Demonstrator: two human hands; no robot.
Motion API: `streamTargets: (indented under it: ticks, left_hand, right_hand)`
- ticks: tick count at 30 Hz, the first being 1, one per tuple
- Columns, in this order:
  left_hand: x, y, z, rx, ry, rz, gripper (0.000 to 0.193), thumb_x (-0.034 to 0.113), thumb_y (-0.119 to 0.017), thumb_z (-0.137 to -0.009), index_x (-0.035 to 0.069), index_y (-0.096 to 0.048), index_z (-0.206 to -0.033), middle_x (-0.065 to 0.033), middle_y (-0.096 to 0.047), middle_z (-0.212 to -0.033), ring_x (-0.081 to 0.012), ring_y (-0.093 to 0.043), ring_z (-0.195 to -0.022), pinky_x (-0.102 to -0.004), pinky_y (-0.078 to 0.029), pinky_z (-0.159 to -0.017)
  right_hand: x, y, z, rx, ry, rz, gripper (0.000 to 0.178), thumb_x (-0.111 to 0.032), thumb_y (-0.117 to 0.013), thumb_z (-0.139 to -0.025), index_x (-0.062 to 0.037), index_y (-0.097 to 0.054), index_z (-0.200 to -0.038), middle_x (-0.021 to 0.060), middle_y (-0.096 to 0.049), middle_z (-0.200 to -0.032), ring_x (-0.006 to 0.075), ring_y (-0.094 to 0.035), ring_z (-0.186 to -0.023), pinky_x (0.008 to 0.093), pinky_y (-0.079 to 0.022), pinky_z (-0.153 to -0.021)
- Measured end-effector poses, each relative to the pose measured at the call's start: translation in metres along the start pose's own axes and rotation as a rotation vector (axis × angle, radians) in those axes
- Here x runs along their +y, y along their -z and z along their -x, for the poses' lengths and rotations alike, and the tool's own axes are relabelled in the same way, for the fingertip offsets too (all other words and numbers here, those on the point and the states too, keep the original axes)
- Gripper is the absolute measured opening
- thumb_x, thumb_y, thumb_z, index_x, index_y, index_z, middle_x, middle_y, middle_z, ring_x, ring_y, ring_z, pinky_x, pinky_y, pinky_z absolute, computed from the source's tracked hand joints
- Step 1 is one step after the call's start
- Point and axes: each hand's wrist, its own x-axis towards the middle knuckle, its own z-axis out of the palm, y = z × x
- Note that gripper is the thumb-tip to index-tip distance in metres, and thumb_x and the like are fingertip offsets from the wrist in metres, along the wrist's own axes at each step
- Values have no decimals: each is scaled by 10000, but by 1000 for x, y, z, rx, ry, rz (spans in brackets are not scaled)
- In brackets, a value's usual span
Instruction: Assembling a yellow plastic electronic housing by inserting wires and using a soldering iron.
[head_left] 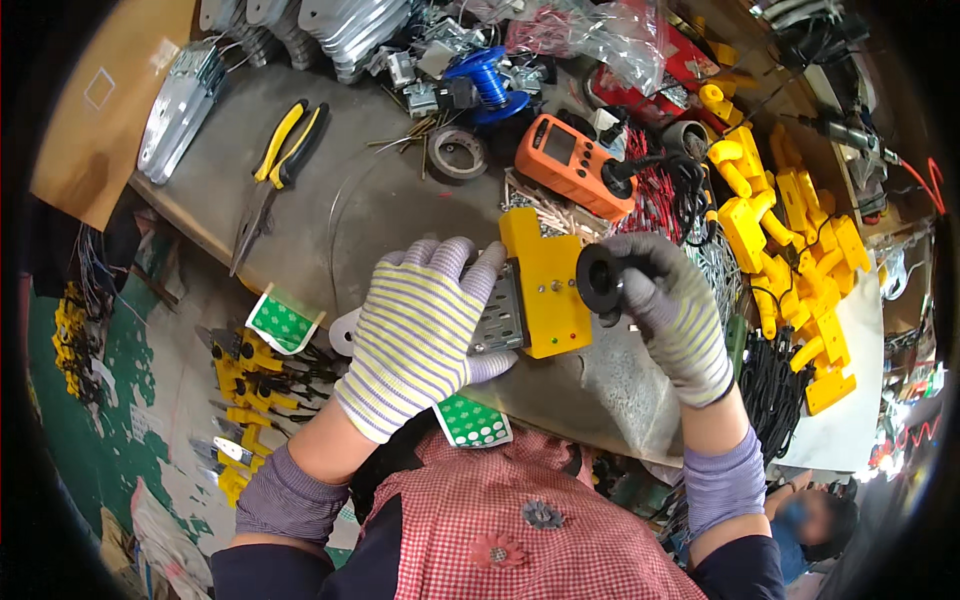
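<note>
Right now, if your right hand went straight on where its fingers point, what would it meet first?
The right hand, holding a round black ring, would probably meet the yellow boxy housing first; depth is unclear.

Workbench (390, 200): 1 pair of pliers (270, 178), left. Tape roll (462, 174), right of pliers; wire spool (488, 85), behind roll. Handheld meter (575, 170), right of tape roll. Handle housings (822, 310), far right; cable bundle (775, 395), at their near end. Casing (547, 300), mid-front, between left hand (420, 315) and right hand (680, 315); ring (585, 288), in right hand.
</note>
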Motion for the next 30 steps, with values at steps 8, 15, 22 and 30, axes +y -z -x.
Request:
streamTargets:
  ticks: [8, 15, 22, 30]
  left_hand:
    - [-3, -2, 1, 46, -23, 32, 939, 491, -839, -568, 58, -559, -1353, -170, -607, -1199, -364, -580, -1102, -486, -443, -953]
    - [-3, 0, 1, -13, -1, 54, 928, 485, -835, -576, 53, -562, -1351, -175, -609, -1202, -367, -581, -1108, -484, -432, -966]
    - [-3, -1, 0, -2, -3, 88, 912, 477, -836, -565, 43, -583, -1326, -179, -610, -1173, -362, -580, -1074, -479, -436, -953]
    - [0, 2, -5, -14, 13, 65, 888, 441, -859, -537, 35, -615, -1287, -181, -616, -1152, -357, -563, -1071, -465, -456, -935]
  right_hand:
    - [-2, -30, -3, 97, 476, 993, 304, -150, -760, -823, -46, -698, -1102, 124, -633, -980, 298, -645, -913, 371, -520, -808]
    - [-5, -44, -10, 68, 434, 1144, 301, -153, -756, -813, -49, -700, -1090, 134, -627, -962, 320, -641, -918, 388, -517, -800]
    - [6, -43, -18, 14, 446, 1360, 332, -223, -763, -801, -58, -693, -1080, 133, -637, -976, 318, -647, -873, 389, -525, -778]
    - [-8, -31, -23, -132, 421, 1505, 200, -288, -664, -866, -111, -634, -953, 88, -649, -939, 287, -652, -901, 406, -526, -721]
